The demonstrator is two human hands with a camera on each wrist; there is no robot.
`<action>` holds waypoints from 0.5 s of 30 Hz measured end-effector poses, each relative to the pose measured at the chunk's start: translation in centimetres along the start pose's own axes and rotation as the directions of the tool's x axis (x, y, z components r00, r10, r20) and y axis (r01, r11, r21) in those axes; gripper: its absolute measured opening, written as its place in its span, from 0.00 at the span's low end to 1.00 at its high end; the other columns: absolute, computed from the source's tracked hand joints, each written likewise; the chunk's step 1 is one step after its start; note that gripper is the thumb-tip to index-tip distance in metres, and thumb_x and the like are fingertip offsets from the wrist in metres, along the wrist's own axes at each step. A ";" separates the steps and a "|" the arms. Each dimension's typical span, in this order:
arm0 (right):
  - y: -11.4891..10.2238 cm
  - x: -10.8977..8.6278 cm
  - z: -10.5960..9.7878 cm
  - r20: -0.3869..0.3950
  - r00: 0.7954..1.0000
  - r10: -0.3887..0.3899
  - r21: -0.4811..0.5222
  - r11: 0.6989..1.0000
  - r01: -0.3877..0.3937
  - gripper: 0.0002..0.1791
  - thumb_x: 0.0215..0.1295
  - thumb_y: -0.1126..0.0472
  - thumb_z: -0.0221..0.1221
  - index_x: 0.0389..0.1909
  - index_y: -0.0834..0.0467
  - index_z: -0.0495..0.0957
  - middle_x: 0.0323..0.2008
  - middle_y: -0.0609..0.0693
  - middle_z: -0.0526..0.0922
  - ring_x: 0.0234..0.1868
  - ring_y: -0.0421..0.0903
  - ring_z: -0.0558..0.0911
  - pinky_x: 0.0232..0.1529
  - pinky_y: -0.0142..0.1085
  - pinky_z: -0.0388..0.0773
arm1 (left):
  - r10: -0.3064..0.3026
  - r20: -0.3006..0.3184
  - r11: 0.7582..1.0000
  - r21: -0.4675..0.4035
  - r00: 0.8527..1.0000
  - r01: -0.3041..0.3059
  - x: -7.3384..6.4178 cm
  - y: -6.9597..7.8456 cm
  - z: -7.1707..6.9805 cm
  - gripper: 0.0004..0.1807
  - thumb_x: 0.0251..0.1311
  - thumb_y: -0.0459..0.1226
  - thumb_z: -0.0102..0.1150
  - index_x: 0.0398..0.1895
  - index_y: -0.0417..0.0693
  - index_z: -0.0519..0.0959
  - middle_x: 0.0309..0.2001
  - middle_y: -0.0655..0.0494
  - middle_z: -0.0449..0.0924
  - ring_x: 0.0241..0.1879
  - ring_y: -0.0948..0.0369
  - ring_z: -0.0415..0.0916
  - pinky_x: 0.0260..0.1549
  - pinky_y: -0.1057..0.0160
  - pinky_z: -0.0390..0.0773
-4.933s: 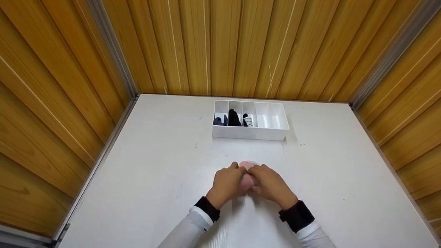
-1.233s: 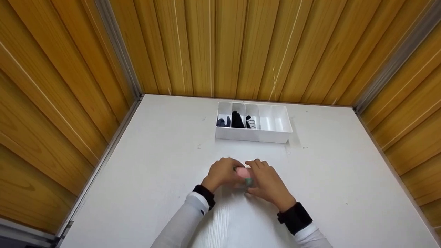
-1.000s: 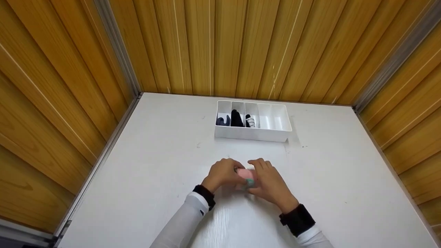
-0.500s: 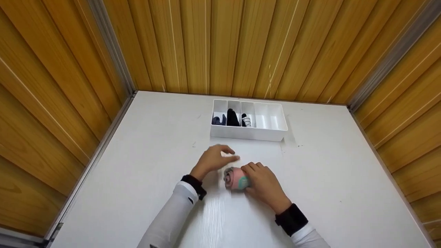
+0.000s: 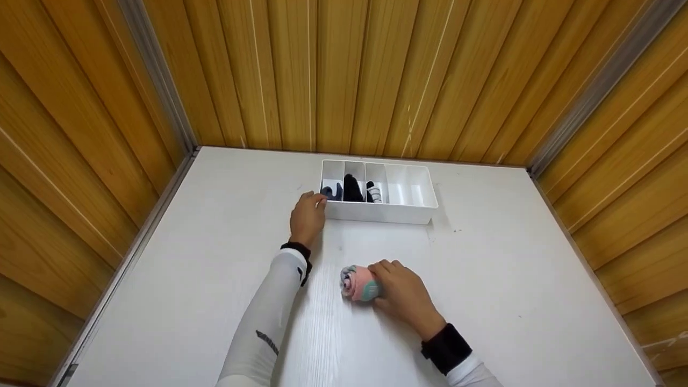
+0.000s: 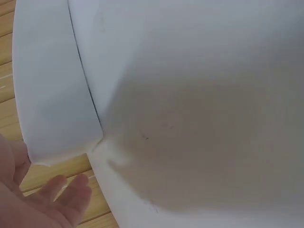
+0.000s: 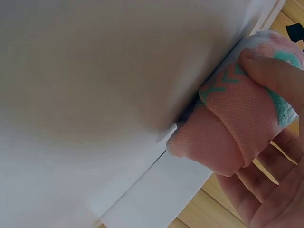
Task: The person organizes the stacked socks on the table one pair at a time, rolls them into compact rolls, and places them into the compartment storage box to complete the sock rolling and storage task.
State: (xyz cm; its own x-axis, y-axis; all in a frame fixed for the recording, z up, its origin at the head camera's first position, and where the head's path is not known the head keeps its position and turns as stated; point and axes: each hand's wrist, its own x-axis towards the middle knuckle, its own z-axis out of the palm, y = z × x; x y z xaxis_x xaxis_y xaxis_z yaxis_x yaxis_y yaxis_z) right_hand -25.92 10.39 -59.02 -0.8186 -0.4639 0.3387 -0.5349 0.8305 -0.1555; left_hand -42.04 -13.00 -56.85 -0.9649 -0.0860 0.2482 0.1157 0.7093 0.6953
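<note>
My right hand [image 5: 404, 293] grips a rolled pair of socks [image 5: 361, 284], pink with green patches, down at the table. In the right wrist view the thumb lies along one side of the rolled socks [image 7: 228, 118] and the fingers are on the other. My left hand [image 5: 308, 217] is at the left front corner of a white divided box [image 5: 379, 211], thumb right at the rim. In the left wrist view its digits [image 6: 76, 197] are loosely bent beside the end of the box [image 6: 54, 95].
The box's left compartments hold a dark blue rolled item [image 5: 332, 191], a black one [image 5: 352, 189] and a black-and-white striped one [image 5: 374, 192]. It stands on the white table [image 5: 484, 258] near the back wooden wall [image 5: 344, 80]. Wooden walls also rise left and right.
Both hands worked on the socks earlier. The left hand has let go and moved forward to the box's corner. The right hand keeps hold of the rolled socks near the same spot.
</note>
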 end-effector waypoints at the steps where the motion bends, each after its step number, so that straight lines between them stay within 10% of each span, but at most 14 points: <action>1: -0.1 0.2 0.0 0.000 1.000 -0.006 0.001 1.000 0.006 0.35 0.41 0.56 0.80 0.54 0.51 0.78 0.46 0.43 0.83 0.44 0.43 0.80 0.44 0.38 0.82 | 0.010 -0.016 1.000 0.007 1.000 -0.010 0.1 -0.3 0.0 0.12 0.72 0.40 0.56 0.48 0.47 0.87 0.58 0.44 0.82 0.59 0.47 0.81 0.57 0.47 0.78; 8: 1.8 2.3 -1.6 -0.087 0.989 0.119 0.108 0.988 -0.110 0.32 0.41 0.54 0.77 0.51 0.55 0.79 0.43 0.48 0.85 0.41 0.46 0.83 0.39 0.41 0.82 | 0.028 0.002 0.998 0.061 1.000 -0.028 0.6 -0.2 -0.1 0.10 0.71 0.39 0.57 0.43 0.47 0.87 0.42 0.49 0.87 0.45 0.49 0.86 0.44 0.47 0.82; 15: 7.9 6.6 -5.7 -0.211 0.860 0.465 0.318 0.865 -0.389 0.31 0.46 0.50 0.77 0.50 0.59 0.79 0.39 0.55 0.86 0.34 0.51 0.81 0.34 0.43 0.74 | 0.015 0.034 0.995 0.100 0.999 -0.018 0.5 1.1 -0.2 0.09 0.72 0.38 0.57 0.43 0.49 0.86 0.44 0.50 0.88 0.45 0.50 0.86 0.43 0.48 0.82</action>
State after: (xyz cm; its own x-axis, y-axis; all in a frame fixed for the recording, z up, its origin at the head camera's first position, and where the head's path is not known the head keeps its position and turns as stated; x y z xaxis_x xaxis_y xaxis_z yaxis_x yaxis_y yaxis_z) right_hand -34.37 15.63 -52.70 -0.9083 0.0520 0.4150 -0.2107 0.8003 -0.5614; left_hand -42.35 -12.46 -55.82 -0.9705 -0.0517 0.2354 0.1089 0.7775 0.6194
